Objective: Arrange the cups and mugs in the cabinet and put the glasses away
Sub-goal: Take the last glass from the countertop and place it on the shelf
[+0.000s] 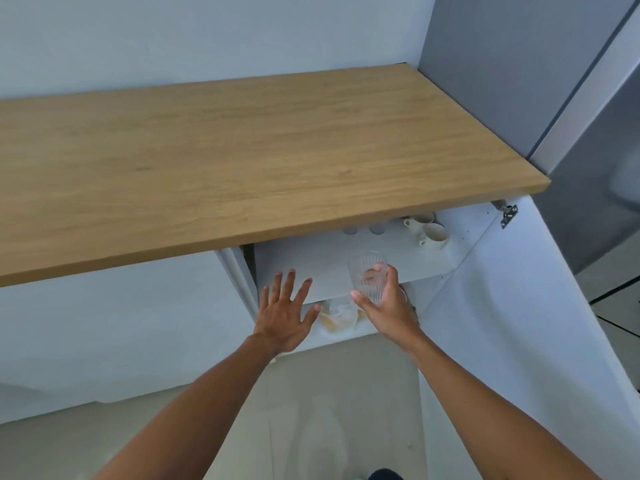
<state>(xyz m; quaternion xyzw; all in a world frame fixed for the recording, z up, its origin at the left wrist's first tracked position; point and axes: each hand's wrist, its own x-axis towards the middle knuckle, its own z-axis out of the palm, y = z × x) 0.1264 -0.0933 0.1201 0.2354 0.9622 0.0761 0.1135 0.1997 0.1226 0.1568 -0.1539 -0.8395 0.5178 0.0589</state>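
Observation:
My right hand grips a clear ribbed glass upright, in front of the open white cabinet's upper shelf. My left hand hovers with fingers spread, just left of the glass, holding nothing. At the shelf's back right stand white mugs, and two clear glasses show partly under the worktop's edge. On the lower shelf, between my hands, lie blurred pale dishes or cups; I cannot tell what they are.
A wooden worktop overhangs the cabinet and hides most of the upper shelf. The cabinet door stands open on the right, its hinge near the top. A grey tall unit rises at the right. Pale floor lies below.

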